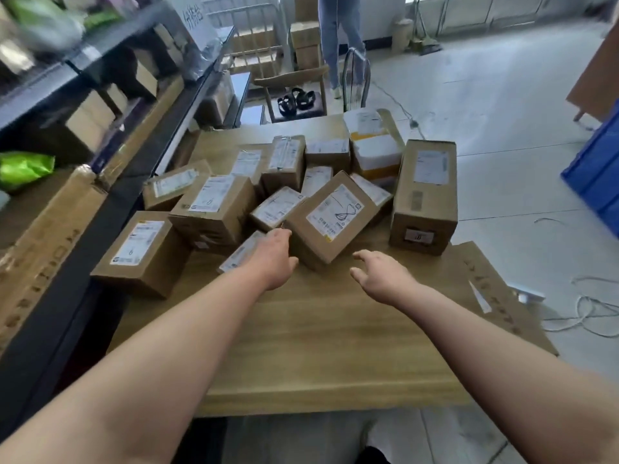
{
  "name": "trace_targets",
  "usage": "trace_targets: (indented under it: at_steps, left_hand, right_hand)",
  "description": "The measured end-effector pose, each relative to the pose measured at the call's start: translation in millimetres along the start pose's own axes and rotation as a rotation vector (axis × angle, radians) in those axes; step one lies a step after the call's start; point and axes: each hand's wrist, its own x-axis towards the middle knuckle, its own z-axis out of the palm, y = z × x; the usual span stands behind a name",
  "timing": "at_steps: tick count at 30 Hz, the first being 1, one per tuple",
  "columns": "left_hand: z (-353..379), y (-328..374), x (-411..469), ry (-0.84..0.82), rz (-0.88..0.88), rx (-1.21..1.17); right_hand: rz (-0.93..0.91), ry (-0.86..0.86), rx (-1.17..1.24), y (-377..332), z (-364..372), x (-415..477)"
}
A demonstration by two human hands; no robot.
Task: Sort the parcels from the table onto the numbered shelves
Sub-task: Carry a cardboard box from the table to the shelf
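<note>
Grip: none closed yet. L hand (275, 259) fingers fairly straight, touching left face of tilted box (330, 219); R hand (382, 276) spread, just short of its right corner. Box lies betw. both hands, leaning on parcel pile (214, 199). Step, judged: reach for pickup. Next: clamp both sides, lift. Label (335, 209) faces up; long axis near-left to far-right.

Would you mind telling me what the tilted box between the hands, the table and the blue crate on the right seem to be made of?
The tilted box looks like matte brown cardboard, with a white paper label stuck on. The table shows pale wood grain, possibly laminate or veneer. The blue crate looks like smooth moulded plastic.
</note>
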Motion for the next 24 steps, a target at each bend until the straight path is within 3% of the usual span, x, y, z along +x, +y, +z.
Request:
trace_targets:
  at_steps: [6, 13, 18, 21, 24]
  left_hand:
    - [5, 21, 49, 0.015, -0.036, -0.031]
    - [10, 17, 83, -0.004, -0.088, -0.039]
    - [13, 13, 74, 0.048, -0.058, 0.053]
    - [15, 6, 62, -0.057, -0.084, 0.067]
    - [29, -4, 39, -0.258, -0.199, -0.12]
  right_hand:
    - [0.054, -0.113, 0.075, 6, 6, 38]
    - [0.087, -0.122, 0.162, 3, 10, 59]
    - [0.181, -0.085, 0.525, 10, 8, 58]
    - [0.156, -0.097, 0.522, 17, 2, 54]
    - [0.129, -0.098, 0.42, 24, -3, 46]
